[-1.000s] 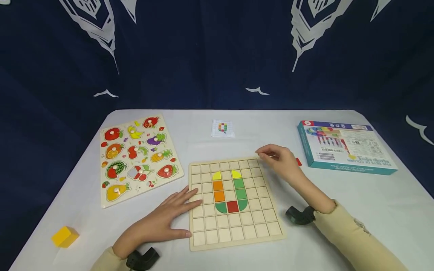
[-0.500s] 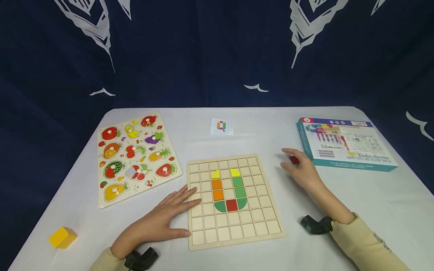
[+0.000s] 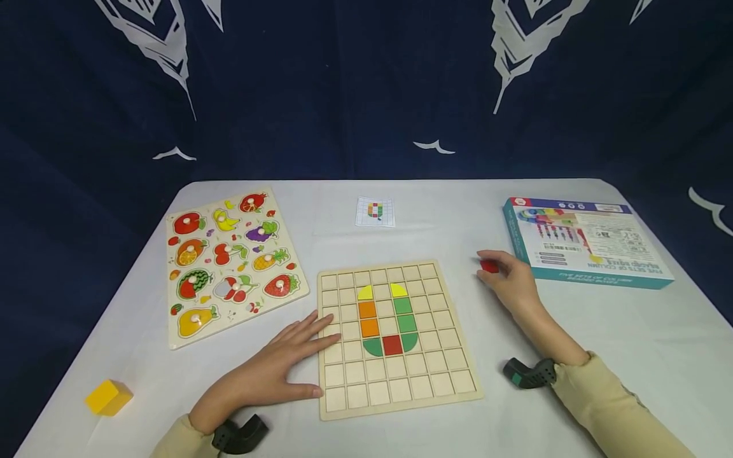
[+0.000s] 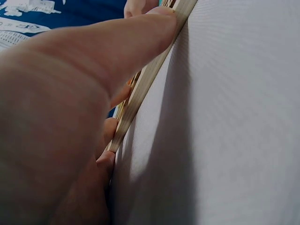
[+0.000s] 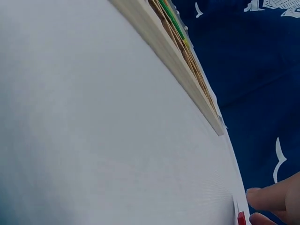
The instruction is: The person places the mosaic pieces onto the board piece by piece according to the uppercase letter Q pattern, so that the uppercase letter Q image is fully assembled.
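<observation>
My left hand (image 3: 280,372) lies spread along the left edge of a wooden grid board (image 3: 366,401); its fingertips touch the rim, as the left wrist view also shows. Set in the board's squares are yellow, orange, green and red tiles, forming a U. To the right of the board, my right hand (image 3: 515,286) has its thumb and index finger curled at either side of a red tile (image 3: 488,266). In the right wrist view, that red tile (image 5: 241,218) sits low by the fingertips, partly cut off by the frame's bottom.
Behind the board lies a small pattern card (image 3: 375,212). A fruit knob puzzle (image 3: 235,267) is at the left, with a yellow block (image 3: 109,398) nearer the front. The teal-edged box (image 3: 586,242) stands just beyond my right hand. A white cloth (image 3: 435,432) covers the table.
My right hand has moved from the board's far right corner to the red tile, and its fingertips have drawn closer. The tile has shifted slightly left. My left hand has stayed put.
</observation>
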The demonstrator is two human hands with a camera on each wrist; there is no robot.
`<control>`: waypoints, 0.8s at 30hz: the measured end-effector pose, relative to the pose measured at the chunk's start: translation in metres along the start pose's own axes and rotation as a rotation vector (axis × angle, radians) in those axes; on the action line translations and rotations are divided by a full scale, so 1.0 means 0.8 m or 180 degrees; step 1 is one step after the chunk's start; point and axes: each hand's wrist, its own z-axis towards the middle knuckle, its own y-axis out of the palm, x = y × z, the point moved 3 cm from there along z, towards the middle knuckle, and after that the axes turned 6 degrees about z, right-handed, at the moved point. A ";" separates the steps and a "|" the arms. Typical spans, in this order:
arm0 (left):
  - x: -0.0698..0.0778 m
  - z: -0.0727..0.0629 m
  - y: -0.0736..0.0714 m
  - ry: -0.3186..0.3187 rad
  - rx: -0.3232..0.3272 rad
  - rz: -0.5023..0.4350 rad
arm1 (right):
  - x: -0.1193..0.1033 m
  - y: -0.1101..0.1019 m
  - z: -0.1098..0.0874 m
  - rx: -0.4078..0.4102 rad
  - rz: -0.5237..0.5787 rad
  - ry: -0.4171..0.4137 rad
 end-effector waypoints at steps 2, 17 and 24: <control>0.000 0.000 0.000 -0.0002 -0.0005 -0.0003 | 0.002 0.001 0.002 0.0006 -0.0064 -0.0011; 0.000 0.000 0.000 -0.0008 -0.0014 0.0027 | 0.007 0.005 0.004 0.0137 -0.0273 -0.0174; 0.000 0.000 0.000 -0.0027 -0.0026 0.0029 | 0.007 0.006 0.004 0.0179 -0.0303 -0.0162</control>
